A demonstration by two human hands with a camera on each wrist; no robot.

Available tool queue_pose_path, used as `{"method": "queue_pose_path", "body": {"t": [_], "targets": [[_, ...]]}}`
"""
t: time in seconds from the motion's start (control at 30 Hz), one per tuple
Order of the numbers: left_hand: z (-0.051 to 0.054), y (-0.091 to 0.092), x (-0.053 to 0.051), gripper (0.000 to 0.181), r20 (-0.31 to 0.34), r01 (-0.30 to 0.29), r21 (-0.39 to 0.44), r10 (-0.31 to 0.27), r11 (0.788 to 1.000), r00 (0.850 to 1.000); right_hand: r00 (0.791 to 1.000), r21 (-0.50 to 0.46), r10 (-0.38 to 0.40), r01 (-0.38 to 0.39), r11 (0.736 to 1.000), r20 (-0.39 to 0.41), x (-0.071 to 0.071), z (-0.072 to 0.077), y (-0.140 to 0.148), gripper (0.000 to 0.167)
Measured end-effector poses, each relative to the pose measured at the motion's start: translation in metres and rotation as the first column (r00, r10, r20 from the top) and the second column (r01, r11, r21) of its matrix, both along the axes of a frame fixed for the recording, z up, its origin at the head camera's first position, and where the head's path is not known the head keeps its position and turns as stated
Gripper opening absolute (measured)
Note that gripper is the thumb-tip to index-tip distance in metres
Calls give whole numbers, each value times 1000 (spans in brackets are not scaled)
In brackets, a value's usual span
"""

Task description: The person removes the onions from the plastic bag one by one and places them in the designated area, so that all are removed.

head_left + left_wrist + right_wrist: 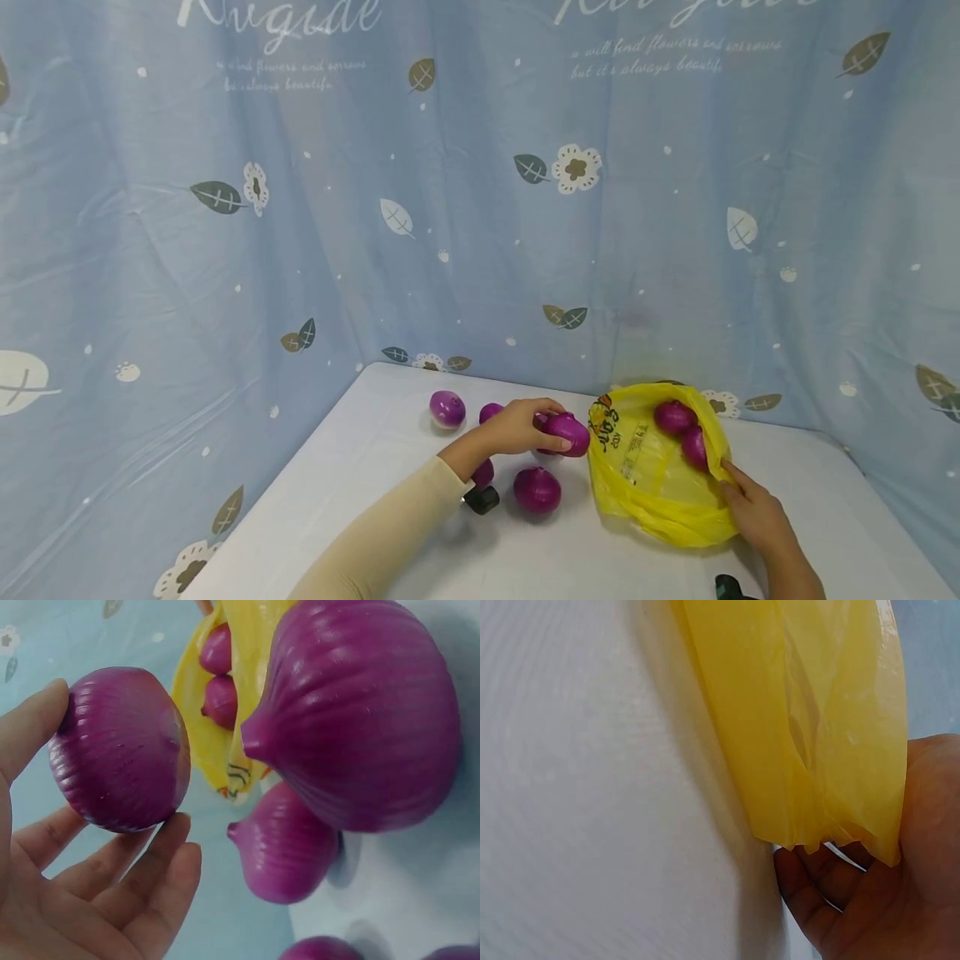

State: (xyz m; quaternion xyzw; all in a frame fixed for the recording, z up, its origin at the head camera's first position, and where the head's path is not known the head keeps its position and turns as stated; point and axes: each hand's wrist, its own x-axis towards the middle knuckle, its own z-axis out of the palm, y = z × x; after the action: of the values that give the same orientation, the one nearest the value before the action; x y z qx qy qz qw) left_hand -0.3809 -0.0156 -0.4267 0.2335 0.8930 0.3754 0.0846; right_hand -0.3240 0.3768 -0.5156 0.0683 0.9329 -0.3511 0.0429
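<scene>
Left hand [517, 427] grips an onion [570, 435] at nine o'clock of the bag [660, 483]; right hand [759, 510] pinches its four-o'clock rim [717, 440], best held wide.

you are working in what is looking like a makeshift booth: a printed blue curtain [480, 275] is hanging behind and along both sides of a white table [360, 450], hiding what kind of room is lying beyond.

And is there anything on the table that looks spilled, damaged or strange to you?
Nothing looks spilled or damaged. The leftmost onion on the table looks paler than the other onions, so it stands out slightly.
</scene>
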Motion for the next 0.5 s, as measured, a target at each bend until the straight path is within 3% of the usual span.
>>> {"method": "queue_pose_path", "body": {"t": [0.3, 0.5], "targets": [[-6, -25, 5, 58, -37, -12, -25, 11, 1000, 999, 1000, 2, -4, 4, 1000, -6, 1, 1, -2, 63], [-8, -45, 9, 57, -33, -15, 60, 17, 998, 999, 1000, 0, -5, 5, 1000, 0, 1, -1, 0, 64]]}}
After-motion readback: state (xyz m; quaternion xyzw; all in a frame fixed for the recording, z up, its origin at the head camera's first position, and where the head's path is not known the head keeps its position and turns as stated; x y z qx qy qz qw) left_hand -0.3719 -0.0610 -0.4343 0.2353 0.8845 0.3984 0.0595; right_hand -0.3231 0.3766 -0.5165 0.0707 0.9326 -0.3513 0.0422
